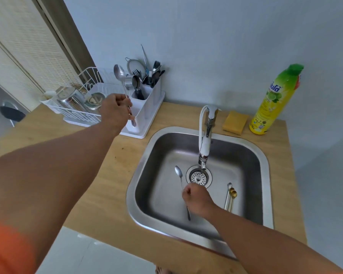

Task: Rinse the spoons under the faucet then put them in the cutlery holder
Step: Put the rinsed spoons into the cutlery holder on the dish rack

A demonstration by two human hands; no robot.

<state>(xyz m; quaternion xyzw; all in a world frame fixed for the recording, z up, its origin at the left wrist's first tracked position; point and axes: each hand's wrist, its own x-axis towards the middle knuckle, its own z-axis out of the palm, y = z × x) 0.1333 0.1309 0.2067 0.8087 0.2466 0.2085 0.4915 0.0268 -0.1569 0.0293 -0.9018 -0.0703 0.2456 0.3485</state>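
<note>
Dish rack (73, 107): far left on the counter (107, 194), holding steel cups; no part in the task.
Left hand (115, 109): clenched around the handle of a large spoon (119, 73), bowl end up, held just in front of the cutlery holder (147, 107). The handle tip hangs against the holder's near wall, not yet inside a compartment.
Cutlery holder: white, with forks, spoons and other utensils already standing in its rear compartments. Which of those came from this task I cannot tell.
Sink (198, 194): set into the counter, right of the holder.
Right hand (196, 198): low in the sink, closed on the handle of a long thin spoon (179, 176), whose bowl points toward the drain (198, 177). It sits beside the faucet outlet, not clearly under it.
Faucet (205, 139): I can see no stream of water, so whether it is running is unclear.
Remaining spoons (231, 196): 2, possibly 3, slim ones, 1 gold, lying side by side on the sink floor to the right, untouched.
Sponge (235, 122) and detergent bottle (273, 103): far right by the wall, unused now.
Progress: roughly midway, by my judgement. 1 spoon is about to be dropped in, 1 is in hand for rinsing, and the pair on the right is left to rinse and store.
</note>
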